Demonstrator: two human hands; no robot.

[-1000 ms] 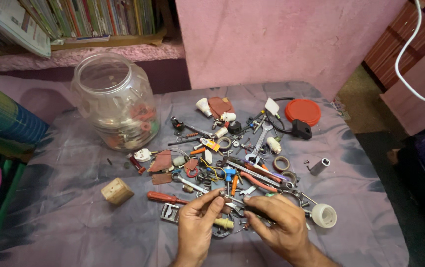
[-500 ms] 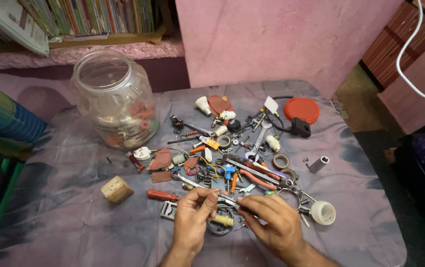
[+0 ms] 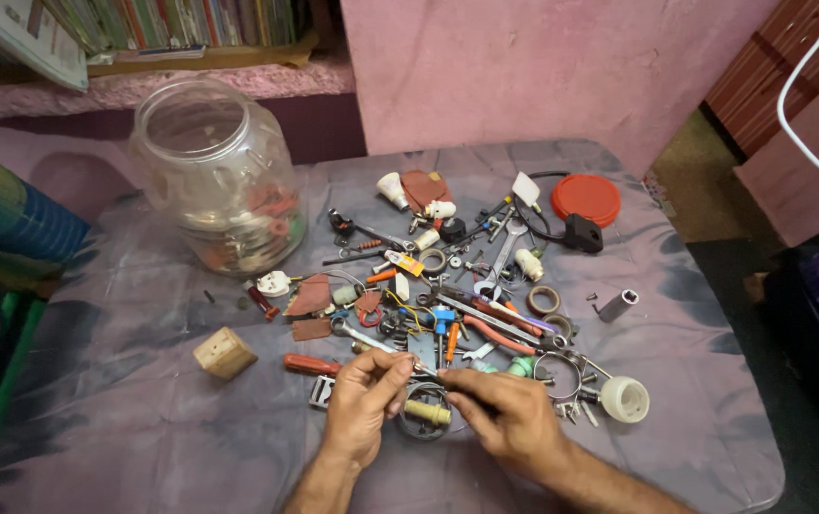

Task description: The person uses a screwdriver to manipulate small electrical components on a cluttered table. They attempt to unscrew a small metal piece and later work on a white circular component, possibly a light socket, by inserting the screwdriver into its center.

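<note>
My left hand (image 3: 364,398) and my right hand (image 3: 507,417) meet at the near edge of a scattered heap of small tools and hardware (image 3: 457,286) on a grey-purple cloth (image 3: 124,419). Both pinch the same small thin metal piece (image 3: 425,372) between fingertips; its exact kind is too small to tell. A short yellowish cylinder (image 3: 426,412) lies on a metal ring just below the fingers. A red-handled screwdriver (image 3: 311,365) lies left of my left hand. A spanner (image 3: 364,336) rests just beyond my left fingers.
A large clear plastic jar (image 3: 214,176) with small parts inside stands at the back left. Its red lid (image 3: 585,199) lies at the back right. A wooden block (image 3: 225,353) sits left of the heap, a white round fitting (image 3: 624,399) at the right. Books line a shelf behind.
My two hands have shifted slightly on the small metal piece and drawn closer together. The view has tilted down a little. The heap stays as it was.
</note>
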